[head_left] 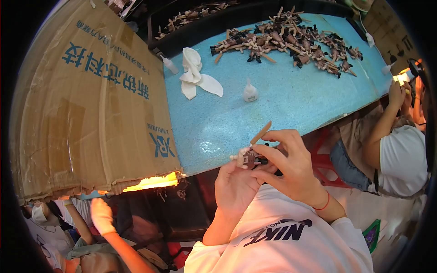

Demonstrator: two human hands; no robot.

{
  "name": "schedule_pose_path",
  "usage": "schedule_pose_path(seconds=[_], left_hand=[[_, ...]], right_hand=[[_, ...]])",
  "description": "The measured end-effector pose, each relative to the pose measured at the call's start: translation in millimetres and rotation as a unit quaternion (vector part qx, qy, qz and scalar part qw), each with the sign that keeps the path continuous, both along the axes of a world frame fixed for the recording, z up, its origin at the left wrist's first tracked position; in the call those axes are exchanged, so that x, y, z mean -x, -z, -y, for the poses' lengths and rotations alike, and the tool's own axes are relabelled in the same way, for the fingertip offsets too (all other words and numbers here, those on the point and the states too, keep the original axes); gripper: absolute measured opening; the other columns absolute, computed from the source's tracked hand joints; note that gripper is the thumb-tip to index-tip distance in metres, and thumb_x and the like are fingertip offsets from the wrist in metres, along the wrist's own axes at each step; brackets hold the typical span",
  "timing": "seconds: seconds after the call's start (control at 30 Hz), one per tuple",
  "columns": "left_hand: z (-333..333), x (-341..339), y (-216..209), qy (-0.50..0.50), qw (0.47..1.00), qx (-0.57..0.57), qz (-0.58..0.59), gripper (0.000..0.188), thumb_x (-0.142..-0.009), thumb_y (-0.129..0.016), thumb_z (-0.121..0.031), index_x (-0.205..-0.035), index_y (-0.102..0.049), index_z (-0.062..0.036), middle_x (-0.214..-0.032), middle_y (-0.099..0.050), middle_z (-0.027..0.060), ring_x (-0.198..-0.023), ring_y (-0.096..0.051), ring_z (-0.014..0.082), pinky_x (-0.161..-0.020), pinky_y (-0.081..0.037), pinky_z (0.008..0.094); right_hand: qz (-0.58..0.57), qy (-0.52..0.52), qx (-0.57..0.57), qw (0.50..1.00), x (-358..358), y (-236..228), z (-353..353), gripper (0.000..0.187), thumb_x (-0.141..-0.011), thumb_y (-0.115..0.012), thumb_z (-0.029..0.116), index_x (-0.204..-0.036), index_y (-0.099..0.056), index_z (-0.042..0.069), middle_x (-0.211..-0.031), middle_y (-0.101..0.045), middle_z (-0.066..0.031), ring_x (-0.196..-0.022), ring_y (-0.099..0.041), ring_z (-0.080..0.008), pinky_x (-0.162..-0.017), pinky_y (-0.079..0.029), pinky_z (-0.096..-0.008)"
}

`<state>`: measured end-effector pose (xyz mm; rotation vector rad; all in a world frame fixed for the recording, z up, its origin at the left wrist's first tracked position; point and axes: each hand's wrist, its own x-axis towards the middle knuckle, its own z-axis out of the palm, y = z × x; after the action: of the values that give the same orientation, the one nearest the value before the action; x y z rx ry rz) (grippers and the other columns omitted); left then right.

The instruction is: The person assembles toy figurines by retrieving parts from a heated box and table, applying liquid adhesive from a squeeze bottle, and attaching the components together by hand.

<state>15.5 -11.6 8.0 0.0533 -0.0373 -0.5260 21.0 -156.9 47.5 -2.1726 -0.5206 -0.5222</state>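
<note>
Just past the table's near edge, my left hand (pixel 234 186) is closed on a small figurine (pixel 248 158) with pale limbs, a brown body and dark ends. My right hand (pixel 293 166) reaches over from the right, its fingers bent and pinching at the same figurine. A flat tan stick-like piece (pixel 261 133) rises from it beside my right fingertips; whether those fingers touch the stick itself is hard to make out. Farther out on the blue tabletop (pixel 218 123) lies a large heap of similar figurines (pixel 291 41).
A small white dropper bottle (pixel 250 92) stands mid-table, near a crumpled white cloth (pixel 195 77) and another bottle (pixel 170 65). A tall cardboard box (pixel 91 109) walls off the left. Behind is a black tray (pixel 182 25) with more figurines. Other people (pixel 403 154) work at both sides.
</note>
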Motion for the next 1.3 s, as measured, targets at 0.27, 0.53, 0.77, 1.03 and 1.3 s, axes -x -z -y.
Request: schedule_pose_path(seconds=[0.27,0.53,0.77,1.03,1.3], left_hand=[[3,5,-4,0.009,0.998,-0.032,-0.055,0.035,-0.091,-0.04,-0.03,-0.115,-0.051,-0.0064,-0.111,-0.057,0.0068,-0.107,-0.05,0.0236,-0.095,-0.036,0.0396],[3,5,-3,0.02,0.998,-0.054,0.008,0.036,-0.092,-0.041,-0.032,-0.111,-0.055,-0.0052,-0.113,-0.056,0.0097,-0.109,-0.05,0.0253,-0.093,-0.038,0.0405],[3,4,4,0.015,1.0,-0.025,0.01,0.037,-0.091,-0.044,-0.031,-0.113,-0.053,-0.0034,-0.115,-0.054,0.0114,-0.109,-0.05,0.0278,-0.091,-0.04,0.0435],[4,4,7,0.001,0.998,-0.043,0.042,0.037,-0.094,-0.042,-0.031,-0.116,-0.051,-0.0028,-0.118,-0.052,0.0104,-0.112,-0.048,0.0275,-0.093,-0.04,0.0431],[3,7,3,-0.023,0.988,-0.115,0.097,0.05,-0.092,-0.046,-0.035,-0.124,-0.044,0.0034,-0.122,-0.048,0.0155,-0.111,-0.048,0.0264,-0.092,-0.041,0.0419]], right_hand=[[0.074,-0.005,0.027,0.997,2,4,-1,0.038,-0.058,-0.067,0.008,-0.095,-0.059,-0.001,-0.094,-0.054,-0.0117,-0.081,-0.055,-0.0276,-0.062,-0.048,-0.0331],[0.096,-0.021,0.032,0.995,8,3,1,0.04,-0.058,-0.063,0.005,-0.097,-0.058,-0.004,-0.097,-0.054,-0.0141,-0.083,-0.057,-0.0285,-0.062,-0.051,-0.0315],[0.098,-0.019,0.028,0.995,9,5,0,0.038,-0.061,-0.063,0.003,-0.097,-0.057,-0.006,-0.097,-0.055,-0.0166,-0.081,-0.058,-0.0287,-0.062,-0.052,-0.0306],[0.095,-0.023,0.024,0.995,8,3,2,0.039,-0.061,-0.063,0.003,-0.097,-0.057,-0.008,-0.097,-0.054,-0.0175,-0.079,-0.057,-0.0291,-0.061,-0.051,-0.0306],[0.093,-0.029,0.018,0.995,10,4,2,0.039,-0.061,-0.063,0.002,-0.098,-0.057,-0.008,-0.096,-0.055,-0.0173,-0.079,-0.057,-0.031,-0.063,-0.051,-0.0323]])
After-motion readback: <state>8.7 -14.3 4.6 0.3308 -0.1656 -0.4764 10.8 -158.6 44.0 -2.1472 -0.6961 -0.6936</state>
